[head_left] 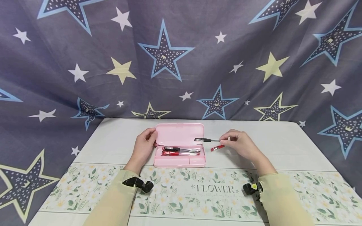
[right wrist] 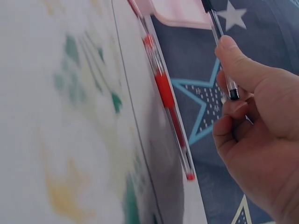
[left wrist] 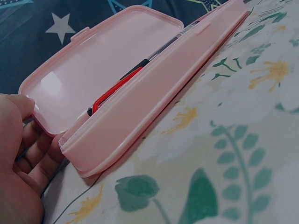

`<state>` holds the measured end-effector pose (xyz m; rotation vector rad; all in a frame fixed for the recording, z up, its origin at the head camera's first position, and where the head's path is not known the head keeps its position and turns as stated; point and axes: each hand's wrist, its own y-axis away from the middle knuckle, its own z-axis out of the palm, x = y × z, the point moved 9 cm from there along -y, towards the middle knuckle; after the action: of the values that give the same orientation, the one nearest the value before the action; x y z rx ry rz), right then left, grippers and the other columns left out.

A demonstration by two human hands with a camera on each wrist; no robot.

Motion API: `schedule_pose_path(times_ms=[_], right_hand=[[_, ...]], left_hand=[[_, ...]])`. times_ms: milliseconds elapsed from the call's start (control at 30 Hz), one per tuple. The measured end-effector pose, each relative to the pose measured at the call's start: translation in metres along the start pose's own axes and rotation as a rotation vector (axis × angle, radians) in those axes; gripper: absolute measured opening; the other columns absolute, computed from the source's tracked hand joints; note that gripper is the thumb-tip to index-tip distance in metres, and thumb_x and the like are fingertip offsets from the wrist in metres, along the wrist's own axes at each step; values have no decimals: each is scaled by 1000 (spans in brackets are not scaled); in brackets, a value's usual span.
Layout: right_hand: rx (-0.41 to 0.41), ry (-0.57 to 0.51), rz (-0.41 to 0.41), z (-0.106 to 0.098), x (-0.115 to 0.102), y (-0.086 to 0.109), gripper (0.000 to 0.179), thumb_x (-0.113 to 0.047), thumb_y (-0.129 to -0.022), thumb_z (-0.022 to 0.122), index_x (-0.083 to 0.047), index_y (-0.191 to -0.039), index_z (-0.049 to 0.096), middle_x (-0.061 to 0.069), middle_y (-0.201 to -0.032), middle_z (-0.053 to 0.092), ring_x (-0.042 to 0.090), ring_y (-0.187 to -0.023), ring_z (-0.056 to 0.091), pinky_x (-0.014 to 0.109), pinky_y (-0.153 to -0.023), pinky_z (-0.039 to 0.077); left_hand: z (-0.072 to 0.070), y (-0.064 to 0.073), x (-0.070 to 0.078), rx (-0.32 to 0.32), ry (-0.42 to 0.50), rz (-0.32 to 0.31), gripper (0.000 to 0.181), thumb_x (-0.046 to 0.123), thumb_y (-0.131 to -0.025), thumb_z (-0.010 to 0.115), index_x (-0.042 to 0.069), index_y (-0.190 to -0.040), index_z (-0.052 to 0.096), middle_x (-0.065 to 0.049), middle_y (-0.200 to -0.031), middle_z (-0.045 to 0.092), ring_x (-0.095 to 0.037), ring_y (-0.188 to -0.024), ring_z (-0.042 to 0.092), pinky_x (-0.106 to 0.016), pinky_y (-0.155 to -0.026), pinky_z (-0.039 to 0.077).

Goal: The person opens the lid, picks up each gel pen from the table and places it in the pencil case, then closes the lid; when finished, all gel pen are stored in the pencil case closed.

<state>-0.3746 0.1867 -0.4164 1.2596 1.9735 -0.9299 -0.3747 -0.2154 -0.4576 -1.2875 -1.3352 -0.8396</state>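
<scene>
A pink pencil case (head_left: pixel 172 160) lies with its lid (head_left: pixel 179 134) raised, and several black and red gel pens (head_left: pixel 181 151) rest in its rear compartment. My left hand (head_left: pixel 145 147) grips the lid's left edge, the thumb in front and the other fingers behind, as the left wrist view shows. To the right of the case, my right hand (head_left: pixel 240 142) pinches a black gel pen (head_left: pixel 207 140) near its rear end. The pen is held above the table, its capped end pointing left and overlapping the lid. Below it lies a red gel pen (right wrist: pixel 164 91) on the table.
The white table (head_left: pixel 124 131) carries a floral printed strip (head_left: pixel 169 194) along its front part. Behind it hangs a dark star-patterned curtain (head_left: pixel 181 91). The case's front section (head_left: pixel 172 160) has a divider toward its right end.
</scene>
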Motion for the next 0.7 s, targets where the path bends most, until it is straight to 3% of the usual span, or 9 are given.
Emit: schedule_pose_path(times_ms=[400, 700], right_hand=[[44, 11, -33, 27, -29, -5, 5, -16, -97, 88, -14, -101, 88, -2, -97, 74, 18, -79, 56, 26, -68, 46], [11, 19, -47, 54, -48, -6, 5, -17, -97, 88, -14, -101, 88, -3, -94, 73, 18, -75, 57, 27, -65, 48]], left_hand=[[0, -1, -1, 0, -10, 12, 27, 18, -115, 61, 4, -135, 73, -16, -105, 68, -19, -79, 63, -22, -68, 58], [-1, -1, -1, 5, -23, 7, 26, 18, -115, 62, 5, -135, 73, -14, -105, 67, -19, -79, 64, -22, -67, 58]])
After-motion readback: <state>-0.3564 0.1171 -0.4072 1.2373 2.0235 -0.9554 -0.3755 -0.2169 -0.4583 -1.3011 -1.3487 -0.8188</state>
